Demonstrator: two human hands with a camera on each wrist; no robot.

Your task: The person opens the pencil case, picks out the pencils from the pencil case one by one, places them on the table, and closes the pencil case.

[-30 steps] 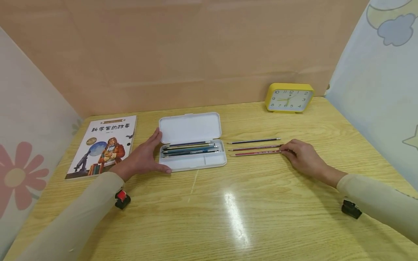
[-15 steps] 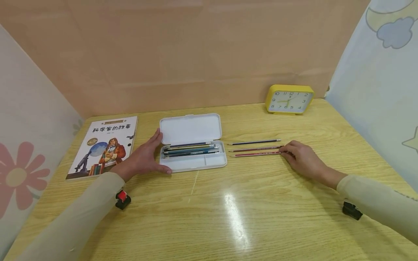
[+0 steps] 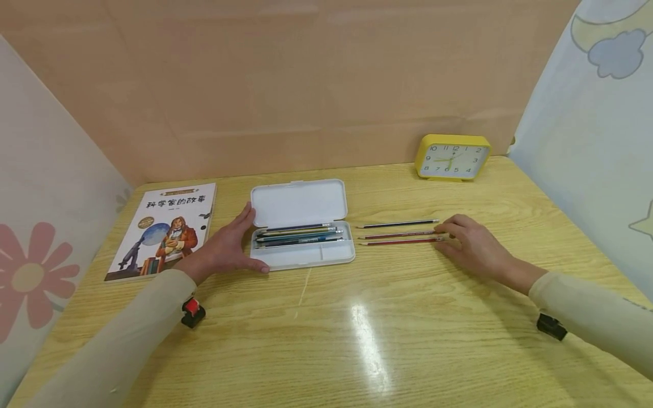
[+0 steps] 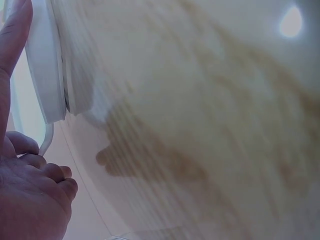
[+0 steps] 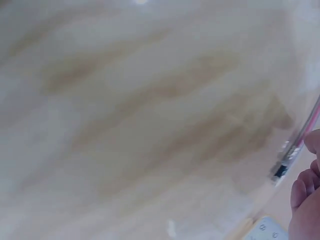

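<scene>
A white pencil case [image 3: 338, 253] lies with its lid [image 3: 298, 203] swung back; several pencils [image 3: 296, 233] fill its rear compartment. My left hand [image 3: 228, 245] spans its left end, thumb along the front corner and fingertips at the lid's left edge. To the right of the case lie a dark pencil [image 3: 398, 224] and two red ones, a rear red pencil [image 3: 395, 235] and a front red pencil [image 3: 395, 242]. My right hand [image 3: 476, 249] is at their eraser ends, thumb and forefinger apart around the red pair. In the right wrist view, a pencil end [image 5: 281, 170] shows beside the fingers.
At the left lies a book [image 3: 163, 232] with an illustrated cover. A yellow clock [image 3: 453, 157] stands at the back right, near the brown back wall [image 3: 285, 90]. The wooden tabletop [image 3: 326, 340] reaches toward the front.
My right thumb and forefinger have parted from their pinch at the red pencils' ends. My left hand keeps its place at the pencil case.
</scene>
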